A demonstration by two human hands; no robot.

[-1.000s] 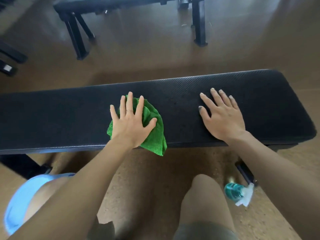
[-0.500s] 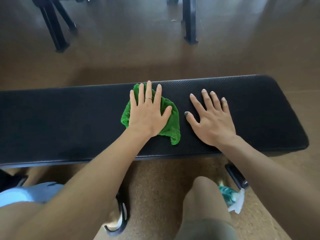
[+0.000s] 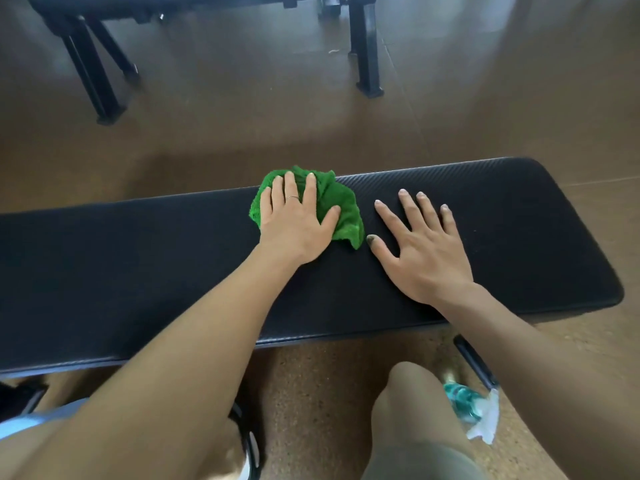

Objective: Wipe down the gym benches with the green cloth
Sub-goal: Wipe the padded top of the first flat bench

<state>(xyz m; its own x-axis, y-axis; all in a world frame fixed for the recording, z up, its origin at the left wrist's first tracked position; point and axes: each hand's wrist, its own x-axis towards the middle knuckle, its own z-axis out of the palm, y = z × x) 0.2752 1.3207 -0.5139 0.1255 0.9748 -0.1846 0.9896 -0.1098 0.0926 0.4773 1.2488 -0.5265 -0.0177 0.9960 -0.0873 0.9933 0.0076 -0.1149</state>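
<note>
Head view: left hand (image 3: pixel 298 223), fingers (image 3: pixel 290 188) flat, presses green cloth (image 3: pixel 341 209) at the bench (image 3: pixel 138 258) pad's far edge — right hand (image 3: pixel 420 247) splayed, empty, likely bracing — spray bottle (image 3: pixel 462 400) parked on floor.

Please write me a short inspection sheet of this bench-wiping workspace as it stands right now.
Surface: black padded bench runs across the view; its right end is in view, its left end runs out of frame.
Job's things: green cloth lies bunched at the bench's far edge, partly under the left hand.
Clutter: teal spray bottle lies on the floor by the person's knee, with something white beside it.
Grippers: left hand presses flat on the cloth; right hand rests flat on the bare pad, fingers spread.
Cables: nothing seen.
Surroundings: brown floor; a second bench with black legs stands beyond.
</note>
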